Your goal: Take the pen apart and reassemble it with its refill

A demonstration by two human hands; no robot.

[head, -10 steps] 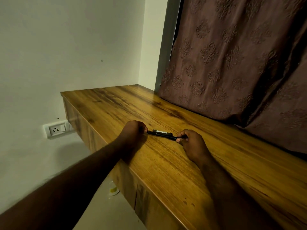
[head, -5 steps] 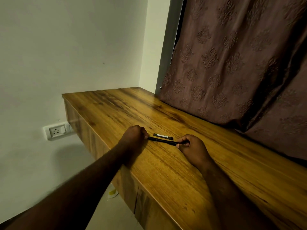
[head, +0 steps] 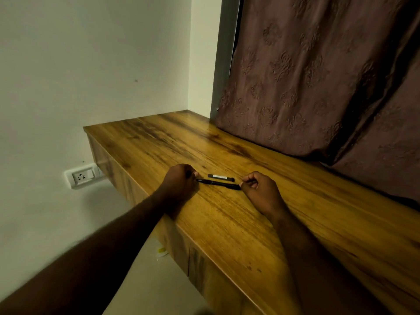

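Observation:
A slim black pen body [head: 218,183] lies low across the wooden desk [head: 238,223], between my two hands. My left hand [head: 179,181] has its fingers curled at the pen's left tip and pinches it. My right hand [head: 259,189] pinches the pen's right end between thumb and forefinger. Just behind the pen, a short black piece with a pale strip, probably the cap [head: 221,177], rests on the desk, apart from both hands.
A brown patterned curtain [head: 318,87] hangs along the desk's far side. The desk's left edge drops to the floor beside a white wall with a socket [head: 81,176]. A small pale object [head: 161,251] lies on the floor below the desk.
The pen body has come away from the short black piece, which now lies alone behind it. Both hands have kept hold of the pen's ends and spread slightly.

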